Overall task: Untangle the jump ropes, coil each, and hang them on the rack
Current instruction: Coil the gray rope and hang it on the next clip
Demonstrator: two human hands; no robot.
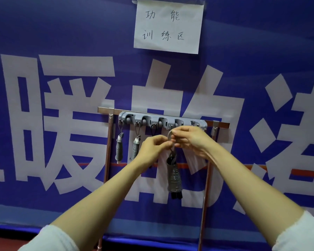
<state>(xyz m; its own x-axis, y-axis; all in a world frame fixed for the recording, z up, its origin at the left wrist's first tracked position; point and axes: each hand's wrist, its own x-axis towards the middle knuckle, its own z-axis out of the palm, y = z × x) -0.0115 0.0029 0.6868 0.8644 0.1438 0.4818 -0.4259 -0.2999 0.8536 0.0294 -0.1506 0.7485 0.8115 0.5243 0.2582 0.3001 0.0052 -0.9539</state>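
A grey hook rack (152, 119) is fixed to a metal frame against the blue banner. Two coiled grey jump ropes (119, 149) (135, 147) hang from its two left hooks, and a dark loop (153, 128) hangs on the third hook, its lower part hidden by my left hand. Just below the rack, my left hand (153, 147) and my right hand (190, 140) both pinch the loop at the top of another coiled grey jump rope (174, 176). Its black handles stick out below the coil.
The metal frame (108, 151) has copper-coloured uprights left and right of the rack. A handwritten paper sign (168, 26) is taped to the banner above. The rack's right-hand hooks (195, 123) carry nothing. A red floor strip shows at the bottom left.
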